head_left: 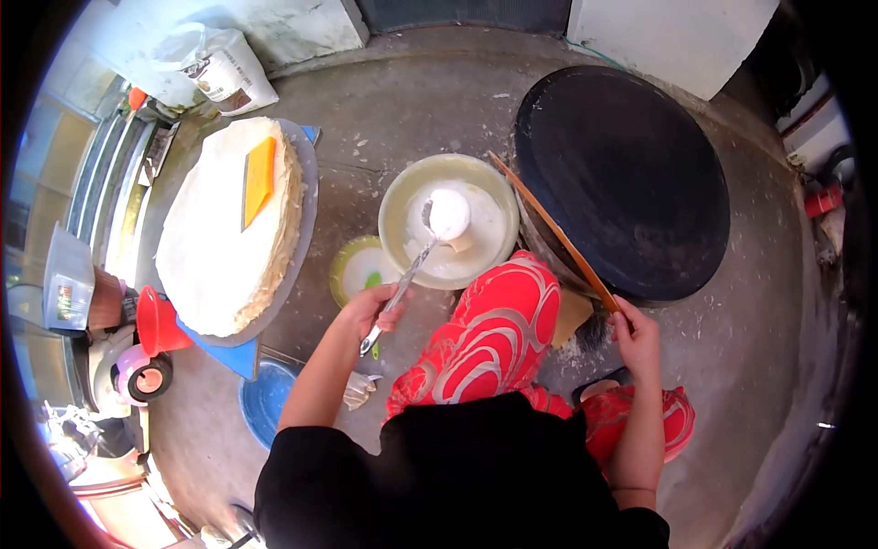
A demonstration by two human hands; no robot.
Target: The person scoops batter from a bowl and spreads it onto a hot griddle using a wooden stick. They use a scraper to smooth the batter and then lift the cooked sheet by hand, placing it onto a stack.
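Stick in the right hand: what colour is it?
The stick is orange-brown, clearest in the head view.

single view, head-worn camera: the lens looks forward and steeply down from above the wearer's black shirt [485, 471], which lies nearest and fills the lower centre of the frame. farther off, the left hand [379, 311] falls just left of centre and the right hand [636, 337] right of centre. the floor [439, 101], bowed as in a wide-angle view, extends to a wall [677, 37] at upper right.

a griddle [622, 183] and mixing bowl [390, 188] show a makeshift kitchen.
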